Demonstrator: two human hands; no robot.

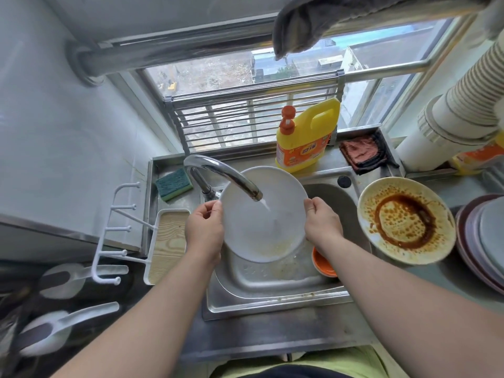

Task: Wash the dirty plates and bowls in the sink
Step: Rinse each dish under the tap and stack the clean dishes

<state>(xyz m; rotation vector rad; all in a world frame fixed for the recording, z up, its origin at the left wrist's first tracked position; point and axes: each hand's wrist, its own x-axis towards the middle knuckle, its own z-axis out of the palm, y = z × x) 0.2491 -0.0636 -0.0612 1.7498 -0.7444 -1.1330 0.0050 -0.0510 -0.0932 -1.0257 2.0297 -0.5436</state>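
A white plate [253, 227] is tilted over the steel sink [272, 298] under the running tap [223, 173]; water falls on its middle and yellowish residue clings near its lower edge. My left hand [204, 227] grips its left rim and my right hand [321, 222] grips its right rim. An orange bowl [323, 264] lies in the sink, partly hidden under my right wrist. A plate smeared with brown sauce [406, 219] rests on the counter right of the sink.
A stack of plates [482, 241] sits at the far right. Yellow detergent bottle [305, 137], green sponge [174, 184] and a red cloth [360, 151] line the back ledge. A white hook rack with a wooden tray [166, 244] stands left of the sink.
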